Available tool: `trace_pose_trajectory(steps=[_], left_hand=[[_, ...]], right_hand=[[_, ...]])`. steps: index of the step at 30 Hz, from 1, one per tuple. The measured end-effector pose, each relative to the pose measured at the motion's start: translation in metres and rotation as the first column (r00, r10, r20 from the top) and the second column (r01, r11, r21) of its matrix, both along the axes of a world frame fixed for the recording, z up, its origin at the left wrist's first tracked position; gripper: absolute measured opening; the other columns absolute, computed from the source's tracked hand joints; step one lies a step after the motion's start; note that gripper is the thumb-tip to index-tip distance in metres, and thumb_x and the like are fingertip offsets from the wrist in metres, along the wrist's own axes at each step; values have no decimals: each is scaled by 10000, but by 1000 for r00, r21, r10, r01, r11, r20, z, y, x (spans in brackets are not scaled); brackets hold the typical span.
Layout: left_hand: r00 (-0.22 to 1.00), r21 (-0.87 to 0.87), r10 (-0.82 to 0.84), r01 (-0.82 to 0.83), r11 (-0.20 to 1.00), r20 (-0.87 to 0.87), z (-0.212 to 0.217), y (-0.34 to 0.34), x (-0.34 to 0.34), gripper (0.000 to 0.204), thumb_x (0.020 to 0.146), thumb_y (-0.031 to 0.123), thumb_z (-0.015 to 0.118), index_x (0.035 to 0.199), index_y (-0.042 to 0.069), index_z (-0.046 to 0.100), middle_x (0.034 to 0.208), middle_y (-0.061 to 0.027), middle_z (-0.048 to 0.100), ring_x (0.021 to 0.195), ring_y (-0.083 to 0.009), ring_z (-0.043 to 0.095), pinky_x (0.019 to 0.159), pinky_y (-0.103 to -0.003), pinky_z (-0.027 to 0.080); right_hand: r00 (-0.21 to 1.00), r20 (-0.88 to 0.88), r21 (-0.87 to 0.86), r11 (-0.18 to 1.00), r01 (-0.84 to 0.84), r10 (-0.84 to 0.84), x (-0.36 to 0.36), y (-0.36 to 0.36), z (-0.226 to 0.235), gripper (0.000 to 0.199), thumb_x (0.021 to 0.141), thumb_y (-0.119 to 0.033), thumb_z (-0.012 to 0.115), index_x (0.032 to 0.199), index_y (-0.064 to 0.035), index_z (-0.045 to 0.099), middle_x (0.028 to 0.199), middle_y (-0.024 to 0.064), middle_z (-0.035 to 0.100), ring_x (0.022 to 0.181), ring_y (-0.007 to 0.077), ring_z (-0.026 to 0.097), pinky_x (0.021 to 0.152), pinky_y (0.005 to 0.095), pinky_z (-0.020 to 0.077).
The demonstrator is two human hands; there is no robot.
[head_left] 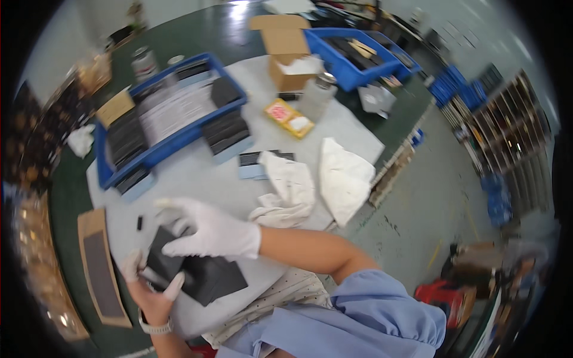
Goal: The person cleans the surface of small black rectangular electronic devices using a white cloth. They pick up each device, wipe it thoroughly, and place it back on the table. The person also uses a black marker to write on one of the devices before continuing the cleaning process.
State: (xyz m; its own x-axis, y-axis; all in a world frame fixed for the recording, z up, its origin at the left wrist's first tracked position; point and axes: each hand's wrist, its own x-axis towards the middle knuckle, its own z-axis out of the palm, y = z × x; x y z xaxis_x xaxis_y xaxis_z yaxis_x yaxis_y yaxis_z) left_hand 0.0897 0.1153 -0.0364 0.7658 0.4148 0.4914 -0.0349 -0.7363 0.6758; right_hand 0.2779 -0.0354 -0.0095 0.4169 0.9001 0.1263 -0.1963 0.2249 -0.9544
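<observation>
A flat black sheet-like piece (216,279) lies over the pale table cover close to my body, its surface partly hidden by my hands. My left hand (153,286), with white coverings on its fingertips, grips the left edge of this black sheet, thumb on top. Over the upper part of the sheet is my right hand (209,230) in a white glove, slightly blurred. Its thumb and fingers are spread apart; whether the thumb touches the sheet I cannot tell. Just left of it a small black strip (139,223) rests on the cover.
Beyond my hands stands a blue tray (170,143) with black pieces and a printed paper. White cloths (289,191) lie to the right. Further back are a yellow box (289,119), a clear bottle (319,95), a cardboard box (283,51) and another blue bin (352,74).
</observation>
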Motion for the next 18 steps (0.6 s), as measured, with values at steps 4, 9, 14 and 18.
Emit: trace_pose_trajectory(steps=[4, 9, 14, 18], left_hand=[[998, 155, 58, -52, 986, -29, 15, -12, 8, 941, 553, 255, 911, 1343, 1, 466, 1086, -119, 467, 972, -275, 471, 855, -386, 408], [997, 287, 77, -67, 956, -25, 26, -10, 11, 832, 555, 386, 906, 1247, 52, 588, 1120, -105, 484, 1035, -275, 470, 893, -399, 403], [998, 254, 50, -37, 967, -43, 34, -9, 12, 738, 526, 410, 907, 1134, 69, 663, 989, -69, 533, 939, -263, 441, 817, -374, 375], [998, 218, 47, -38, 975, -36, 33, -8, 12, 718, 517, 394, 915, 1117, 78, 676, 995, -59, 531, 930, -263, 419, 827, -367, 375]], right_hand=[[993, -105, -295, 955, 23, -56, 0, -9, 27, 711, 796, -84, 763, 1422, -55, 426, 1168, 107, 599, 836, 113, 591, 719, 244, 509], [991, -14, -345, 931, 118, -131, 0, -11, 27, 588, 853, -97, 699, 1389, -42, 461, 998, 101, 636, 782, 99, 605, 646, 227, 509], [929, -17, -323, 881, 345, -369, 4, -11, 28, 418, 931, -122, 607, 1328, -44, 499, 810, 57, 628, 653, 104, 616, 575, 226, 494], [875, 16, -378, 807, 453, -484, 22, -18, 31, 330, 961, -139, 565, 1277, -48, 527, 766, 43, 617, 545, 103, 594, 511, 216, 460]])
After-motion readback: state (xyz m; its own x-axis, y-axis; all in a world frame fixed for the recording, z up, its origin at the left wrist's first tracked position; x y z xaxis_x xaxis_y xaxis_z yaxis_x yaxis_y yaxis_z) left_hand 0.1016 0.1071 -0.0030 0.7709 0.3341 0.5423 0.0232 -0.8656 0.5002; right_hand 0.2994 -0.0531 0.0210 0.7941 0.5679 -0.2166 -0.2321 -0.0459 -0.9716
